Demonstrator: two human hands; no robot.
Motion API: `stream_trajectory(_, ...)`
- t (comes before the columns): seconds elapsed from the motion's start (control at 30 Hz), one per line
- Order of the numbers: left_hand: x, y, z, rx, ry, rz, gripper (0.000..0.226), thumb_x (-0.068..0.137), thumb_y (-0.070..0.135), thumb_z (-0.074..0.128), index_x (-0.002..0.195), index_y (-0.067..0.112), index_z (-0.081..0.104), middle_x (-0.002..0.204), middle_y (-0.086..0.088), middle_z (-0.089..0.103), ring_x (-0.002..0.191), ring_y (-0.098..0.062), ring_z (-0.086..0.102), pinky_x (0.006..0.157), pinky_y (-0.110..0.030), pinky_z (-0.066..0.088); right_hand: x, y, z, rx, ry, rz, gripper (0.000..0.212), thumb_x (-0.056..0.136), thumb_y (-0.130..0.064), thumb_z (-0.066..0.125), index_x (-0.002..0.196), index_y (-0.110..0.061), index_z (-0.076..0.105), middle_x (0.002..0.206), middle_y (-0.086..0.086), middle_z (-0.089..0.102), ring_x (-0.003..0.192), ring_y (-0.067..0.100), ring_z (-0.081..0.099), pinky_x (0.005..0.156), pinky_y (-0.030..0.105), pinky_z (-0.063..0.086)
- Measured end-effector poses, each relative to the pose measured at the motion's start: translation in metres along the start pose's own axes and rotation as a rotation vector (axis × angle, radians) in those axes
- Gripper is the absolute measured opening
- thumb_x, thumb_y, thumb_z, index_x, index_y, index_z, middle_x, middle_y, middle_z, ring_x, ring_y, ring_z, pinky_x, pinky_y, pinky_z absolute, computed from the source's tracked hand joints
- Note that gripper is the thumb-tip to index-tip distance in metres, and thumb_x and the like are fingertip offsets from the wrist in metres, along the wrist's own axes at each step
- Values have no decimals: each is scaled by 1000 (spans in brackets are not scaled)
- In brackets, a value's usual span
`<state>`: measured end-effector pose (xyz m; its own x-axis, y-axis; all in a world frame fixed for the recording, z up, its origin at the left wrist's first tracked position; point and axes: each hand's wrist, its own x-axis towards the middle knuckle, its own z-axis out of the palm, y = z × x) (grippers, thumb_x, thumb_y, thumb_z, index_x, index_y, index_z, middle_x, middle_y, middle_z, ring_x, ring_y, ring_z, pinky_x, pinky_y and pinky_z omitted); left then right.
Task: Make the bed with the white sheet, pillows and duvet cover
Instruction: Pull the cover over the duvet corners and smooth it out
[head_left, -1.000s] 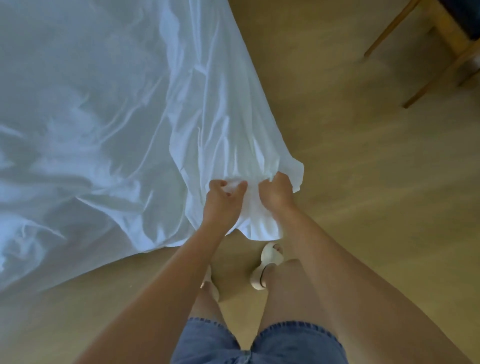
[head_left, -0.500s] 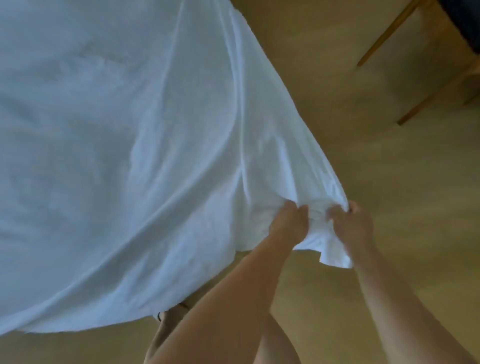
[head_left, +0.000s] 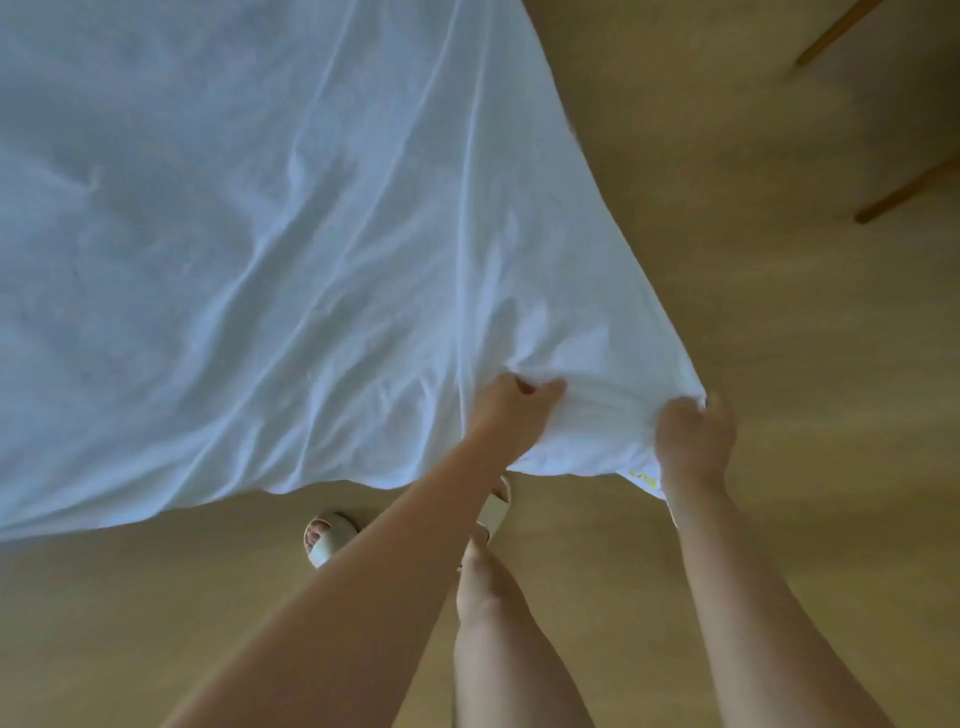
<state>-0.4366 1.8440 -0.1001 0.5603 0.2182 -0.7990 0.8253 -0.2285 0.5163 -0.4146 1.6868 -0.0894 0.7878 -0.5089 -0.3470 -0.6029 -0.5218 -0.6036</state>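
- The white sheet (head_left: 291, 234) is spread out and lifted, filling the upper left of the view; its near corner is bunched where we hold it, above the wooden floor (head_left: 779, 312).
- Our left hand (head_left: 511, 410) is clenched on the sheet's near edge, fingers curled into the cloth.
- Our right hand (head_left: 693, 441) grasps the very corner, just beside the left, a small yellow mark (head_left: 641, 477) showing at the hem below it.
- We judge the step to be spreading the sheet: keep both grips firm, draw the corner taut and even, and lower it squarely so creases run out.
- Below the sheet's edge stand our feet in pale sandals (head_left: 327, 538); chair legs (head_left: 904, 197) lie well apart.
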Motion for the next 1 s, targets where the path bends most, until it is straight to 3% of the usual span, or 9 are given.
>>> stream_trajectory(0.07,-1,0,7,116,-94,10,38,85,35,60,56,20,40,55,3,44,49,-13,41,50,-25,33,12,14,10,-129,-60,72,24,89,-8,40,101,8,54,105,26,57,98,37,53,79,38,37)
stream_trajectory(0.17,3,-11,-3,156,-98,-34,33,87,27,55,59,21,38,61,0,45,55,-18,42,56,-27,34,9,17,34,-247,-215,122,31,86,-4,43,115,-2,52,119,17,57,99,32,54,74,30,35)
stream_trajectory(0.3,8,-37,-46,98,3,-94,28,87,20,53,63,21,39,73,-6,47,66,-21,42,62,-31,32,-24,1,66,-303,-439,-118,41,88,-7,48,128,-5,47,130,13,52,118,28,51,92,32,39)
stream_trajectory(0.5,5,-86,-147,53,196,-143,20,88,24,56,71,17,47,70,-2,53,67,-23,50,59,-27,37,-101,-55,126,-345,-780,-352,33,91,-13,49,124,-7,48,127,9,51,111,23,52,83,28,37)
stream_trajectory(0.6,8,-119,-208,73,363,-202,31,89,33,56,103,5,59,98,-12,64,95,-34,57,75,-34,44,-141,-85,156,-396,-835,-466,37,93,-18,48,129,-8,45,130,7,47,115,22,48,83,26,33)
stream_trajectory(0.7,24,-152,-263,35,511,-246,63,86,46,60,131,2,47,128,-14,55,118,-31,51,94,-35,40,-175,-115,194,-456,-835,-600,41,93,-23,51,129,-6,42,130,11,44,117,27,44,85,30,36)
stream_trajectory(0.83,68,-165,-311,-429,439,-351,69,82,64,55,110,2,57,100,-11,65,92,-29,63,79,-36,52,-206,-156,265,-433,-732,-487,58,89,-46,58,123,0,46,125,15,50,114,32,51,88,35,42)
stream_trajectory(0.9,86,-161,-320,-665,377,-386,48,89,56,51,84,9,55,65,-3,60,57,-16,61,50,-25,46,-215,-170,298,-406,-664,-368,52,87,-52,58,108,-4,57,113,15,61,108,32,58,84,33,43)
stream_trajectory(1.0,106,-160,-330,-746,417,-348,42,98,28,47,59,12,51,33,6,49,28,-6,49,34,-14,31,-225,-180,335,-391,-594,-287,45,91,-48,53,94,-6,66,99,13,68,101,32,62,78,31,43)
